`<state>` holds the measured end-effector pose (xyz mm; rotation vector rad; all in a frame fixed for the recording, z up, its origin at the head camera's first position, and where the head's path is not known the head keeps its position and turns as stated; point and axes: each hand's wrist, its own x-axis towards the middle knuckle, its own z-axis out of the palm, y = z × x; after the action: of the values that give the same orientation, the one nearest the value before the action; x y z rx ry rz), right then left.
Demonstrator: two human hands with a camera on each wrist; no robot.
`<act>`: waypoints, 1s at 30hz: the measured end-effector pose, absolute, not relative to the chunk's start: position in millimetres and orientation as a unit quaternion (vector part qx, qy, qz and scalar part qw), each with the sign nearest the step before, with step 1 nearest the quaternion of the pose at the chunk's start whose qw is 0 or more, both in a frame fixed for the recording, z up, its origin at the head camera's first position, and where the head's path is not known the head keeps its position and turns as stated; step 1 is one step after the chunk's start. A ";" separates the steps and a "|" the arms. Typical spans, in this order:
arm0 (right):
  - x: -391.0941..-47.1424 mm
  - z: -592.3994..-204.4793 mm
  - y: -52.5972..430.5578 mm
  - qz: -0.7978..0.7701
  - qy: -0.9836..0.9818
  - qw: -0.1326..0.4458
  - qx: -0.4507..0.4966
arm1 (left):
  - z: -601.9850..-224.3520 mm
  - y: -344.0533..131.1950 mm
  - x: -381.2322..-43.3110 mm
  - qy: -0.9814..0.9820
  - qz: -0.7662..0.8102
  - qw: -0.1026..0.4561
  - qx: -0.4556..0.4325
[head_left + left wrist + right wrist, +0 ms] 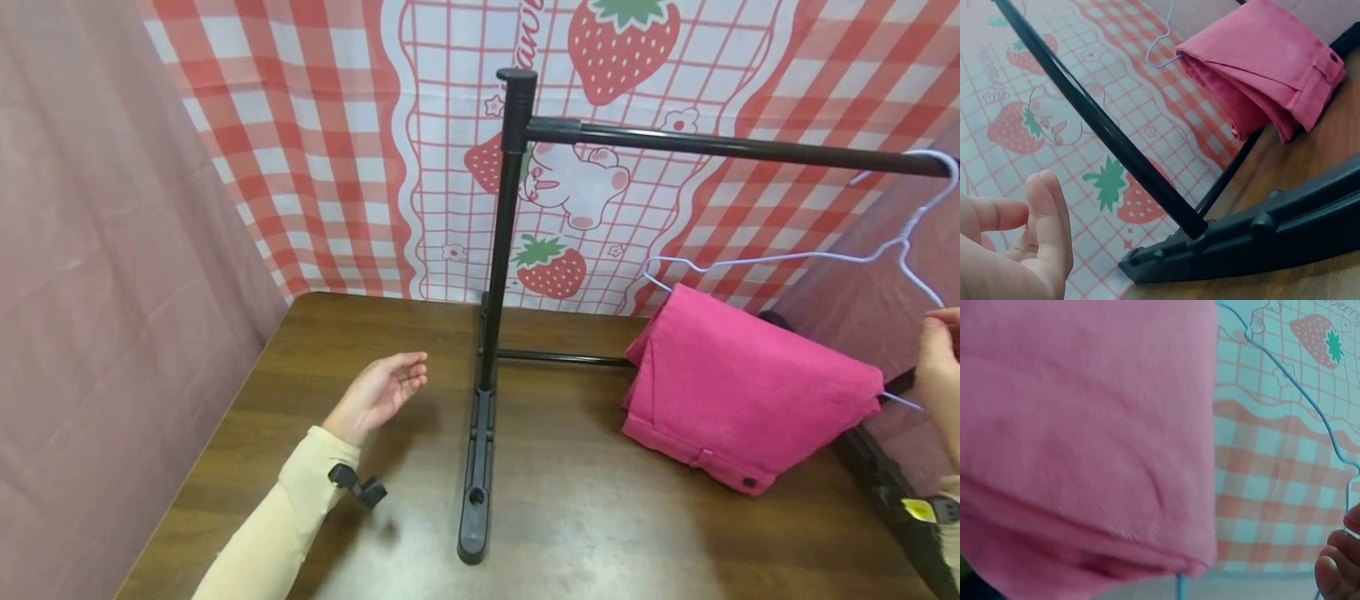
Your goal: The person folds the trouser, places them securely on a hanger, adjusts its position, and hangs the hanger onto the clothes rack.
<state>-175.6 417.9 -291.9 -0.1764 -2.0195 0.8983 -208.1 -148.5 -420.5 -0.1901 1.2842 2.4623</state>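
Pink trousers point(750, 383) hang folded over the lower bar of a pale lilac wire hanger point(806, 257), a button showing at the waistband. The hanger's hook point(948, 179) goes over the top rail of a black garment rack point(720, 143). At the right edge my right hand point(943, 367), partly out of frame, grips the hanger's sloping wire; the right wrist view has its curled fingers point(1341, 559) at that wire. My left hand point(382, 390) is held over the table, left of the rack's upright point(504, 250), fingers loosely bent with nothing in them.
The rack's black foot point(480, 483) runs front to back on the brown wooden table point(360, 333), with a thin lower crossbar point(562, 357) behind. A strawberry-print checked cloth point(315, 150) hangs at the back. Plain pinkish curtains point(97, 275) hang at the sides.
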 end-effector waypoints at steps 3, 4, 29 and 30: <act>-159.3 -280.1 382.5 0.373 -0.815 0.439 -0.060 | -418.3 -147.4 -207.2 0.465 0.867 0.169 -0.058; -158.5 -281.5 379.0 0.376 -0.816 0.435 -0.055 | -418.2 -147.4 -206.9 0.469 0.865 0.166 -0.056; -174.4 -337.3 330.2 0.327 -0.874 0.356 0.049 | -428.4 -144.9 -202.0 0.541 0.826 0.146 -0.057; -174.8 -338.4 328.3 0.331 -0.874 0.351 0.051 | -429.2 -144.5 -202.0 0.542 0.826 0.145 -0.056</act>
<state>-174.8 328.3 -338.4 0.1328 -2.2634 0.8571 -202.0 -144.5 -429.2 -0.1621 1.5611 2.3803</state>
